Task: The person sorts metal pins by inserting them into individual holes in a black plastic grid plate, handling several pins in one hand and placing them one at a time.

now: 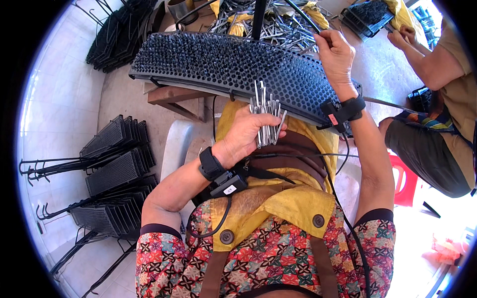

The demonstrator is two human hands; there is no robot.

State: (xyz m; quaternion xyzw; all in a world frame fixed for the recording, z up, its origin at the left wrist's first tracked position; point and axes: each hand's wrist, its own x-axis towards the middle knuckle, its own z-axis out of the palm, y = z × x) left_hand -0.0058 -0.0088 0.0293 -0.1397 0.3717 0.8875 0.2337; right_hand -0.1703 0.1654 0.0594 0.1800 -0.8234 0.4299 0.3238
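My left hand (251, 128) is closed around a bundle of thin silvery metal pieces (267, 111), held upright in front of my apron. Beyond it lies a long dark perforated rack (298, 82), tilted toward me. Its left and middle part is packed with dark upright pieces (198, 54), while bare holes show along its near side and right part. Above the rack's far right edge is my right hand (338, 52), thumb and fingers pinched together. Whether a small piece sits between these fingertips I cannot make out.
A heap of loose metal pieces (238, 22) lies behind the rack, near a metal can (182, 11). Black perforated racks (112, 174) with long hooks stand stacked at left. A co-worker's hands (403, 38) are beside another filled rack (367, 17). A red stool (403, 181) stands at right.
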